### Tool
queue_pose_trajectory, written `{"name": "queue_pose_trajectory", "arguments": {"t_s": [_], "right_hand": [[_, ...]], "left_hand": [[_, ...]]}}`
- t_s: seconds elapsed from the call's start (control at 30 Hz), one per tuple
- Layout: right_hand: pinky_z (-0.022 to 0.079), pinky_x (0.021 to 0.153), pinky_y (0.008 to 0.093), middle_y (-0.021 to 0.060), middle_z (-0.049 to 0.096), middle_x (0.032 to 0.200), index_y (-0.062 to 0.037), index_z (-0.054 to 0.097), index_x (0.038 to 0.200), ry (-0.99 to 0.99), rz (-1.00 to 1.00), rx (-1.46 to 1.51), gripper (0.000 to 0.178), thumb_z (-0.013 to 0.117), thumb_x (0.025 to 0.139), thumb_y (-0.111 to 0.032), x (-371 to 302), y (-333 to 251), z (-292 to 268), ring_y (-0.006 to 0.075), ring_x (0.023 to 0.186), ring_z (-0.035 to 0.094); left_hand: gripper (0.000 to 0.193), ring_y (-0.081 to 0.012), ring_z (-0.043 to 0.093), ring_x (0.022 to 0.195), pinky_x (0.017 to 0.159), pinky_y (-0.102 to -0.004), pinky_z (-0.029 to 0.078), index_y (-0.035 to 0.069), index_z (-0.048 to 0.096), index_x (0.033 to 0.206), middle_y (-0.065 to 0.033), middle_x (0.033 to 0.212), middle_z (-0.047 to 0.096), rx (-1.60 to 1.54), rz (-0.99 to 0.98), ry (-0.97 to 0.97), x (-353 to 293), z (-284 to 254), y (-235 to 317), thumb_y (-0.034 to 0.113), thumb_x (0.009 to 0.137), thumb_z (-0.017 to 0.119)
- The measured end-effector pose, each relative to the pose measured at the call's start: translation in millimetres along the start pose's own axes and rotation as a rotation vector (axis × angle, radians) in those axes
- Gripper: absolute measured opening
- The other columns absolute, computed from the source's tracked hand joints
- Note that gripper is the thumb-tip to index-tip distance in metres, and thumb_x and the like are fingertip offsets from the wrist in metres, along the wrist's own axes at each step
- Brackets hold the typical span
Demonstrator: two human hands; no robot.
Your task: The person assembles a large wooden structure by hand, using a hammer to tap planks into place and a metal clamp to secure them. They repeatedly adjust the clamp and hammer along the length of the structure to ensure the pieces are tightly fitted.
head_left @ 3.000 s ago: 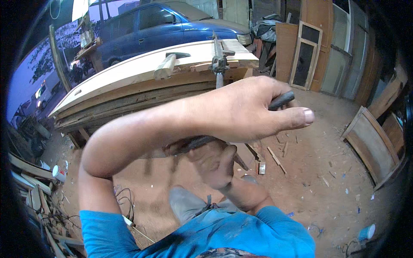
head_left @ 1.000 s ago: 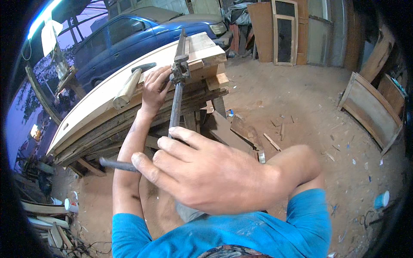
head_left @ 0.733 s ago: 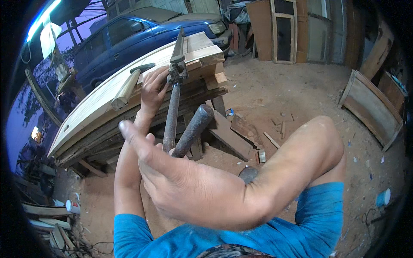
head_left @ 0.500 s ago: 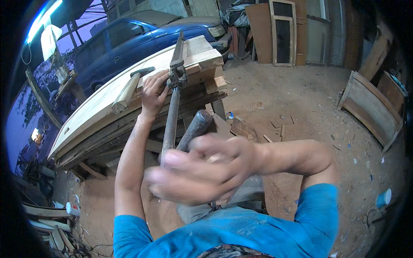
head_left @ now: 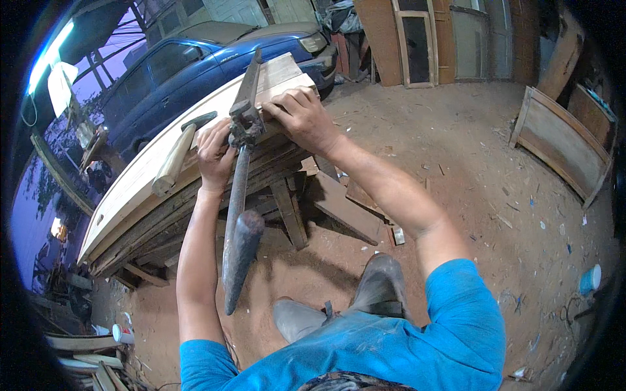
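Observation:
A long pale wooden panel lies on a stack of rough boards. Across its near right part runs a long metal bar clamp, its jaw at the panel's edge and its thick handle end hanging toward me. Just left of the jaw, my left hand is closed at the edge, fingers curled over the wood. On the jaw's other side my right hand is closed too, fingers bent over a wooden strip along that edge. The strip is mostly hidden. A hammer with a pale wooden handle rests on the panel, left of my left hand.
Behind the panel stands a blue car. Wooden legs and a loose board are under and beside the stack. Framed panels lean at the right; a white-and-blue tub lies on the dirt floor.
My right hand has moved from the clamp's handle end, near my body, out to the wood edge right of the jaw. My left hand stays beside the jaw. The handle end now hangs lower.

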State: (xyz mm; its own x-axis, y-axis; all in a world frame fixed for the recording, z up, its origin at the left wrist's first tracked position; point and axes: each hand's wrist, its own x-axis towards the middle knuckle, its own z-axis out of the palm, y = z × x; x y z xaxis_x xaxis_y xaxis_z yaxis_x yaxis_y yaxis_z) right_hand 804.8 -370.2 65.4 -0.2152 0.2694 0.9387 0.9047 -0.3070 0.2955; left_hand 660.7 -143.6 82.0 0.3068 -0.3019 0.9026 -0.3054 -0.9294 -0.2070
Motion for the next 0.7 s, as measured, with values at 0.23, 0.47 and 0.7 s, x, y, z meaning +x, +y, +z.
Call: {"name": "queue_pose_trajectory", "arguments": {"t_s": [0.23, 0.47, 0.7], "right_hand": [[0.041, 0.096, 0.0391, 0.0001, 0.061, 0.106, -0.0128, 0.068, 0.126, 0.05, 0.004, -0.032, 0.045, 0.068, 0.082, -0.016, -3, 2, 5, 0.0217, 0.105, 0.053], [0.044, 0.095, 0.0379, 0.006, 0.06, 0.11, -0.0127, 0.066, 0.129, -0.049, -0.006, -0.038, 0.047, 0.066, 0.083, -0.01, 5, 4, -4, 0.0238, 0.108, 0.055], [0.047, 0.096, 0.0449, 0.0193, 0.057, 0.12, 0.0068, 0.044, 0.143, 0.444, 0.378, 0.64, 0.073, 0.075, 0.089, -0.03, -29, -150, -79, 0.0322, 0.108, 0.058]], "left_hand": [[0.044, -0.0333, 0.066, 0.111, 0.102, -0.0428, 0.046, 0.0, 0.071, 0.115, -0.0152, 0.122, 0.072, 0.006, 0.031, -0.015, -1, 2, -6, 0.005, 0.072, 0.064], [0.037, -0.0321, 0.067, 0.11, 0.1, -0.043, 0.046, -0.001, 0.071, 0.111, -0.0152, 0.12, 0.073, 0.059, 0.037, 0.087, -5, 15, -1, 0.009, 0.075, 0.069], [0.033, -0.0303, 0.067, 0.112, 0.101, -0.0415, 0.046, 0.004, 0.072, 0.112, -0.0113, 0.119, 0.073, 0.022, -0.082, 0.023, -4, 4, 4, 0.007, 0.079, 0.068]]}}
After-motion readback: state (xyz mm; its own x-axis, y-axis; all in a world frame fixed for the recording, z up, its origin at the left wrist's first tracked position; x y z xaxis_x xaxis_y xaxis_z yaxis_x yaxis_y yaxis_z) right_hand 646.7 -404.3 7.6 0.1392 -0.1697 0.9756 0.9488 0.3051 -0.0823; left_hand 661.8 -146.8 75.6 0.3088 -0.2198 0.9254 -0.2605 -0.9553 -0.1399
